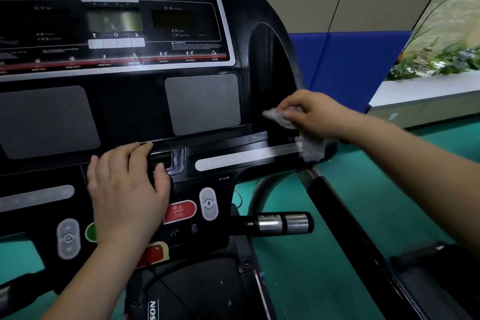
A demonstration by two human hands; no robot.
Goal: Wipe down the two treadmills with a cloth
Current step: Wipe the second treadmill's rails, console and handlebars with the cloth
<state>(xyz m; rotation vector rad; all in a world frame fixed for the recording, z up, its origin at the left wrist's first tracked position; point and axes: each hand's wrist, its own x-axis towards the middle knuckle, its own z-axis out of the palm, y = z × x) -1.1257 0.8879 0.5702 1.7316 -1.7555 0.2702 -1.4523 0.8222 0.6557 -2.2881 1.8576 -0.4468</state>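
Console, right edge: my right hand grips cloth, wiping. Left hand rests flat, fingers straight. Progress, I judge: early; most surfaces remain.

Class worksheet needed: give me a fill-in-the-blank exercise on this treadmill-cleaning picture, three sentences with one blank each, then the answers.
1. The right hand wipes the console with a grey ____.
2. The left hand lies flat beside the red ____ button.
3. The brand name at the console's top reads ____.

Answers: cloth; STOP; JOHNSON
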